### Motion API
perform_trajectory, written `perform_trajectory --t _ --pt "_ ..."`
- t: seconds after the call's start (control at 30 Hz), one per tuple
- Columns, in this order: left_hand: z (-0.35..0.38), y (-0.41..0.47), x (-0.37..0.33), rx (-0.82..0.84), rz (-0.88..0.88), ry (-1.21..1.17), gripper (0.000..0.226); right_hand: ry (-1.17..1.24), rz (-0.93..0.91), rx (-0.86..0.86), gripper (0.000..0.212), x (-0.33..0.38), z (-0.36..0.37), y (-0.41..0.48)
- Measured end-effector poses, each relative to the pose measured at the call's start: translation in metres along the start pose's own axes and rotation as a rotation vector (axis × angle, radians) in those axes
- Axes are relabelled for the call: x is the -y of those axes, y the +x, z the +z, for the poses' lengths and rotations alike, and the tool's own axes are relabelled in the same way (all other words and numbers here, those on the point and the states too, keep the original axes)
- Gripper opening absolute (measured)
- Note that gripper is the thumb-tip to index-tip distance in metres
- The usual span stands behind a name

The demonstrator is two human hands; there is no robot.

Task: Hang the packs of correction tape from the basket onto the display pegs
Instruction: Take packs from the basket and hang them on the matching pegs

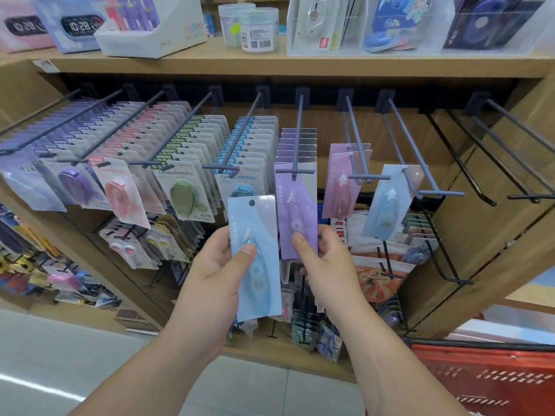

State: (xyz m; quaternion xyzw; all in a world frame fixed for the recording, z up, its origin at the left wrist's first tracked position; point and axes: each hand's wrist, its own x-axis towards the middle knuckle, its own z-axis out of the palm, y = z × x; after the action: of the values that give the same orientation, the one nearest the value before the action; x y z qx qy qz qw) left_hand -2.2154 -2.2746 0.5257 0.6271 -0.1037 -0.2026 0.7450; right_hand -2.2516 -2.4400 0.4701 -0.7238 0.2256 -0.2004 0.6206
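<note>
Cardboard backing and a thin blister suggest the blue pack [258, 223] is light, fairly stiff but bendable, and slick on its face; best held low by the card's edges, leaving the punched hole free. The left hand [216, 265] clamps it upright in the air, thumb in front, fingers behind. Beyond, the right hand [327, 265] pinches the bottom of the purple pack [295, 202], which hangs at the front end of its peg [299, 130].
</note>
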Motion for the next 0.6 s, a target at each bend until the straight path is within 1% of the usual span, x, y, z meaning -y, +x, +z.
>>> perform_trajectory --t 0.07,0.13,0.2,0.23,0.3,0.37,0.43,0.5,0.57,0.6 --pt "0.005 -0.002 -0.003 0.049 0.021 -0.013 0.024 -0.063 0.009 -0.045 0.021 -0.001 -0.005 -0.005" --pt "0.011 -0.004 -0.005 0.094 0.041 -0.023 0.024 -0.141 -0.023 -0.106 0.036 0.0 -0.011 -0.017" --pt "0.018 -0.005 -0.007 0.137 0.053 -0.045 0.027 -0.127 -0.085 -0.121 0.042 0.007 -0.018 -0.033" --pt "0.022 -0.005 -0.007 0.158 0.062 -0.049 0.026 -0.083 -0.114 -0.097 0.043 0.012 -0.021 -0.042" --pt "0.03 -0.005 -0.007 0.191 0.084 -0.043 0.025 0.042 -0.144 0.001 0.041 0.021 -0.027 -0.056" --pt "0.039 -0.006 -0.006 0.22 0.107 -0.038 0.025 0.096 -0.155 0.078 0.029 0.025 -0.031 -0.065" --pt "0.048 -0.007 -0.007 0.267 0.142 -0.013 0.026 0.125 -0.159 0.076 0.022 0.025 -0.037 -0.069" --pt "0.058 -0.008 -0.01 0.295 0.196 0.066 0.027 0.161 -0.174 0.063 0.022 0.022 -0.046 -0.071" --pt "0.064 -0.006 -0.014 0.282 0.283 0.165 0.019 0.193 -0.175 0.049 0.022 0.019 -0.055 -0.074" --pt "0.064 -0.003 -0.015 0.242 0.353 0.239 0.018 0.202 -0.17 0.038 0.022 0.018 -0.061 -0.076"
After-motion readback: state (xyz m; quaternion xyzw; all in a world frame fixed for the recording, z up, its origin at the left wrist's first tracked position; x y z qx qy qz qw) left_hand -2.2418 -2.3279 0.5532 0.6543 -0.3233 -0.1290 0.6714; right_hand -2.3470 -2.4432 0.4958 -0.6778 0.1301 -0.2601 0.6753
